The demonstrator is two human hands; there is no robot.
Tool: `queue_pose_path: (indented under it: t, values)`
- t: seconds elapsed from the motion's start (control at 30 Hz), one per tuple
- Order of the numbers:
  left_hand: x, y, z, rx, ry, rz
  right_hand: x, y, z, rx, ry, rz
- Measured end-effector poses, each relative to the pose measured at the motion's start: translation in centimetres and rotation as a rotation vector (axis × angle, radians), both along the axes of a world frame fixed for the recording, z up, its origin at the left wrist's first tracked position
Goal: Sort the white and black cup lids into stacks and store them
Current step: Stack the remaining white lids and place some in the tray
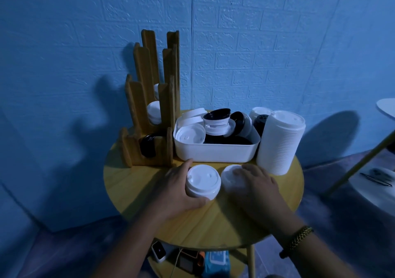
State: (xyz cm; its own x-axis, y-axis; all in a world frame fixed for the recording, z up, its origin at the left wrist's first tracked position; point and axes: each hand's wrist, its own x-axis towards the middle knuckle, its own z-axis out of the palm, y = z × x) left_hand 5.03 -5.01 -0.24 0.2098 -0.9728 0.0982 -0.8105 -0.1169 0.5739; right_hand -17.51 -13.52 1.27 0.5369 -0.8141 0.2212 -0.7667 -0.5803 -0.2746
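— Your left hand [177,190]: what has it got?
— It curls round a short stack of white plastic cup lids [203,181] on the round yellow wooden table [213,224].
— And your right hand [258,183]?
— Palm down over a second low pile of white lids [229,178] just beside. It is blurred, so I cannot tell whether you grip it. Mixed white and black lids [217,114] lie in the white rectangular plastic tub [215,152] behind.

Dim, heavy blue cast, light from our side throws soft shadows onto the wall [277,42] left and right of the table [139,181], right hand [259,184] motion-blurred, left hand [173,192] and its white lid stack [203,181] sharp, wide-angle bending at edges.
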Motion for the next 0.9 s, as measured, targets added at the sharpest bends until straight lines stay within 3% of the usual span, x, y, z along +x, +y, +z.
queue_pose_path:
  t: [0.1,0.2,0.37,0.67,0.83,0.9]
  values:
    - [0.0,0.0,0.1,0.02,-0.011,-0.017,1.5,0.0,1.1,-0.045,0.022,0.106]
    - [0.0,0.0,0.1,0.044,0.004,-0.022,3.7,0.0,2.2,0.05,0.058,0.257]
    - [0.3,0.1,0.1,0.043,0.061,-0.031,5.0,-1.0,3.5,0.172,0.069,0.332]
    - [0.2,0.2,-0.1,0.035,0.051,-0.035,5.5,-0.7,2.7,-0.001,0.152,0.27]
    - [0.1,0.4,0.1,0.012,0.029,-0.045,2.3,-1.9,3.4,0.172,-0.012,0.301]
    - [0.1,0.3,0.0,-0.002,0.021,-0.039,0.5,-2.9,3.0,0.258,0.014,0.287]
